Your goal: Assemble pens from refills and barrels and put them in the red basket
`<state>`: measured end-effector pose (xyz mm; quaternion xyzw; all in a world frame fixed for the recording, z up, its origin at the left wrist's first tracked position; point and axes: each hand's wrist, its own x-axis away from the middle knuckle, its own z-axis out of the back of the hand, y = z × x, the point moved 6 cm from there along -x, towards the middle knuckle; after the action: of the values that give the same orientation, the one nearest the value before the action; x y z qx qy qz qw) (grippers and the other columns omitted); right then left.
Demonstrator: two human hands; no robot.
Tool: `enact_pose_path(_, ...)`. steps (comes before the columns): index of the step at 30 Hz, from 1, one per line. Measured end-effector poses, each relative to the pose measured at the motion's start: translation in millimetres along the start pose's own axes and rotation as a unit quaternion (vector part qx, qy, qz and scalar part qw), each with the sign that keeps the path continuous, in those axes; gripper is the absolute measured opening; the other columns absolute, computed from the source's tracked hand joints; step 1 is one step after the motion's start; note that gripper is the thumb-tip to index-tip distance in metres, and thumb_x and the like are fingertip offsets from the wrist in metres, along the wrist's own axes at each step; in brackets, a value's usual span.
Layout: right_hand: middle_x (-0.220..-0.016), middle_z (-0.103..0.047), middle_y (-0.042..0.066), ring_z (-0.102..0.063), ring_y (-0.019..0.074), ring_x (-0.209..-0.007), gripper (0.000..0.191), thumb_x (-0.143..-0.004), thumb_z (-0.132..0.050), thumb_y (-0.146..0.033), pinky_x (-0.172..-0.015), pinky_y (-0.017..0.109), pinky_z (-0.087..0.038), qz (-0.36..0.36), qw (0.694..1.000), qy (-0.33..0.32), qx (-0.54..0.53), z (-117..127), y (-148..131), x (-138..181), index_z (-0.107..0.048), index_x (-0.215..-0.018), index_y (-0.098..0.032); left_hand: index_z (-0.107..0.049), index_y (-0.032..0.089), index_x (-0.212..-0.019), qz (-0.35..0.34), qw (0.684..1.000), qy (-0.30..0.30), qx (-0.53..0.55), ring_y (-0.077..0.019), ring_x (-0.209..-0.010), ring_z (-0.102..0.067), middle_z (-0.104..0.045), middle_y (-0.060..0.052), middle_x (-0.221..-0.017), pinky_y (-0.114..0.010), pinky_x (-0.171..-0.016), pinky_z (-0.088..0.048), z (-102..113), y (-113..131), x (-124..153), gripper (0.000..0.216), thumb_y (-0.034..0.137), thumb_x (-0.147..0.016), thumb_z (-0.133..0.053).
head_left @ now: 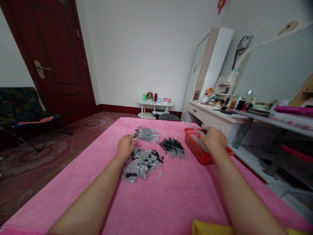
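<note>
My left hand (126,146) is at the left end of a row of assembled pens (147,134), its thumb and fingers closed together. Whatever lies between those fingertips is too small to make out. Just below it spreads a heap of pen caps (144,164), clear with black parts. Right of the heap lies a loose bunch of black pen refills (173,147). My right hand (214,139) is over the red plastic basket (204,157), closed on a thin clear pen barrel (193,126) that points up and left, blurred. More clear barrels (199,142) show inside the basket.
A pink cloth (156,209) covers the table. Folded yellow fabric (210,228) lies at the near edge. To the right stands a white dressing table (220,120) with bottles. A folding chair (31,120) is at left, a small white table (155,103) at the back.
</note>
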<state>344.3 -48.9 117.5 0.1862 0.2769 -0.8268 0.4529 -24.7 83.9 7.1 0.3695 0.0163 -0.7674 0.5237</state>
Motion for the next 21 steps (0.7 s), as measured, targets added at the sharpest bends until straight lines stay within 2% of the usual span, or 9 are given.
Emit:
enact_pose_path(2,-0.085,-0.07,0.012,-0.064,0.0237,-0.081,0.027,-0.075,-0.057,-0.034,-0.068,0.031,-0.043,0.016,1.0,0.018,-0.017,-1,1,-1,-0.074,-0.092,-0.021,-0.068,0.018,-0.097,0.067,0.997,-0.048,-0.001,-0.0204,-0.092,-0.059,-0.068,-0.01,-0.097,-0.029,-0.077,-0.041,-8,-14,3,0.039,0.041,-0.089,-0.038)
enact_pose_path(5,-0.092,-0.071,0.01,-0.063,0.0218,-0.084,0.027,-0.078,-0.055,-0.032,-0.071,0.029,-0.044,0.096,0.992,-0.008,-0.086,-15,-25,10,-0.072,-0.093,-0.019,-0.069,0.019,-0.087,0.13,0.986,-0.105,0.007,-0.0189,-0.082,-0.061,-0.07,-0.009,-0.088,-0.025,-0.065,-0.038,-17,-23,7,0.042,0.044,-0.089,-0.035)
enact_pose_path(8,-0.091,-0.071,0.007,-0.062,0.0186,-0.083,0.023,-0.079,-0.053,-0.028,-0.072,0.025,-0.043,0.187,0.964,-0.091,-0.168,-44,-70,35,-0.072,-0.088,-0.018,-0.069,0.02,-0.082,0.126,0.984,-0.122,0.002,-0.0181,-0.079,-0.06,-0.071,-0.007,-0.086,-0.025,-0.06,-0.034,-19,-22,8,0.038,0.043,-0.087,-0.04)
enact_pose_path(12,-0.091,-0.071,0.007,-0.062,0.0177,-0.083,0.019,-0.076,-0.057,-0.022,-0.074,0.024,-0.043,0.278,0.921,-0.196,-0.192,-90,-131,71,-0.072,-0.087,-0.018,-0.07,0.022,-0.079,0.111,0.985,-0.131,-0.002,-0.0174,-0.076,-0.06,-0.071,-0.006,-0.084,-0.025,-0.058,-0.031,-20,-22,8,0.033,0.042,-0.084,-0.045)
enact_pose_path(14,-0.096,-0.07,0.007,-0.062,0.0175,-0.088,0.022,-0.076,-0.057,-0.02,-0.078,0.023,-0.043,0.288,0.914,-0.224,-0.176,-111,-153,77,-0.071,-0.093,-0.018,-0.07,0.022,-0.079,0.11,0.986,-0.126,-0.002,-0.0175,-0.075,-0.06,-0.07,-0.006,-0.083,-0.025,-0.058,-0.032,-20,-24,8,0.032,0.042,-0.084,-0.046)
enact_pose_path(17,-0.102,-0.069,0.006,-0.062,0.0176,-0.094,0.028,-0.076,-0.056,-0.017,-0.079,0.023,-0.044,0.27,0.923,-0.245,-0.125,-136,-176,73,-0.07,-0.1,-0.019,-0.071,0.023,-0.08,0.11,0.987,-0.117,0.003,-0.0173,-0.075,-0.059,-0.07,-0.005,-0.084,-0.025,-0.06,-0.032,-19,-26,7,0.03,0.04,-0.084,-0.047)
enact_pose_path(21,-0.1,-0.07,0.007,-0.062,0.0205,-0.098,0.027,-0.074,-0.056,-0.014,-0.078,0.026,-0.044,0.257,0.929,-0.253,-0.082,-155,-198,65,-0.071,-0.095,-0.021,-0.07,0.023,-0.077,0.112,0.987,-0.111,0.013,-0.0174,-0.074,-0.059,-0.07,-0.005,-0.083,-0.026,-0.059,-0.032,-20,-29,7,0.029,0.041,-0.083,-0.048)
